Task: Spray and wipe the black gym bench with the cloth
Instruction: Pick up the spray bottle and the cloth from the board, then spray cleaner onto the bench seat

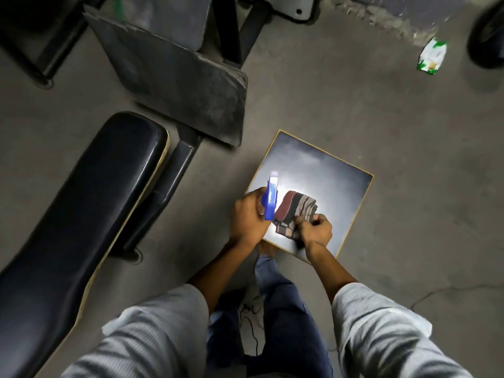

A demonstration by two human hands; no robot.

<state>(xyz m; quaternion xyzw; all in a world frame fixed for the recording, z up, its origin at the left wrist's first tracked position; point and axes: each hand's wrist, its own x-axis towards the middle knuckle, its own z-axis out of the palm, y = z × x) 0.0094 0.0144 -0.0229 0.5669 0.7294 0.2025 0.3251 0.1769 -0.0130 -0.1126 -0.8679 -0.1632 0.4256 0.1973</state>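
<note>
The long black padded gym bench (81, 214) runs along the left, from the lower left up toward the middle. My left hand (249, 218) grips a blue spray bottle (271, 199), nozzle pointing away from me. My right hand (316, 229) is closed on a folded striped cloth (296, 211) in dark red, brown and grey. Both hands hover over a small square dark stool top (327, 175) with a yellow edge, to the right of the bench. The lower part of the bottle is hidden by my fingers.
A grey, dusty slanted pad (177, 77) on a metal frame stands behind the bench. A green-and-white carton (432, 57) lies on the concrete floor at the upper right. My legs and a shoe (251, 309) are below the hands.
</note>
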